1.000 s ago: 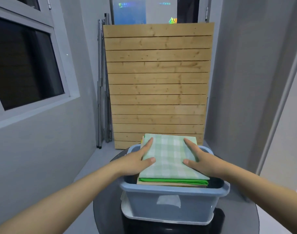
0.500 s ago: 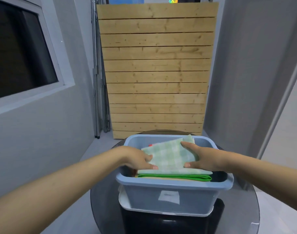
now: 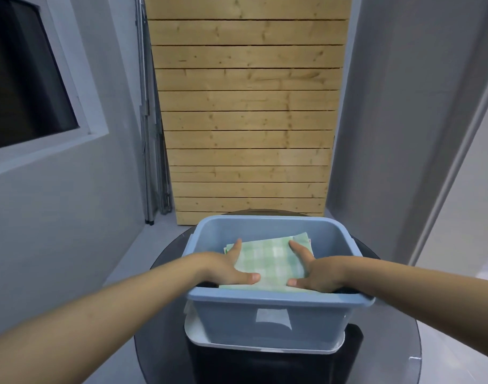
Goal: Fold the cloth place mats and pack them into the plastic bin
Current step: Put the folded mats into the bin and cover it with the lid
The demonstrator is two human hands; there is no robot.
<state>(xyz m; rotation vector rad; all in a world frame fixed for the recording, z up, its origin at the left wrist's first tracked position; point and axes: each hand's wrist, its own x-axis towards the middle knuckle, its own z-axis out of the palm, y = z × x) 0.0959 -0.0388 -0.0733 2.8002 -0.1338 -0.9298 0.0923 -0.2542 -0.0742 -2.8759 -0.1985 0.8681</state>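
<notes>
A folded light-green checked place mat point(image 3: 273, 259) tops a stack of folded mats inside the blue plastic bin point(image 3: 265, 299). My left hand point(image 3: 226, 268) holds the stack's left side, with index finger and thumb lying on top. On the other side my right hand point(image 3: 317, 273) holds it the same way. The remaining fingers of both hands are hidden beside or under the stack. Most of the lower mats are hidden by the bin's front wall.
The bin sits on a white tray-like lid point(image 3: 198, 331) on a round dark glass table point(image 3: 389, 342). A slatted wooden panel point(image 3: 245, 120) leans against the far wall, with a folded metal frame point(image 3: 148, 134) to its left. A dark window point(image 3: 23, 79) is on the left wall.
Both hands have lowered the stack of mats from above the rim down into the bin. The green and tan lower layers have dropped out of sight behind the front wall.
</notes>
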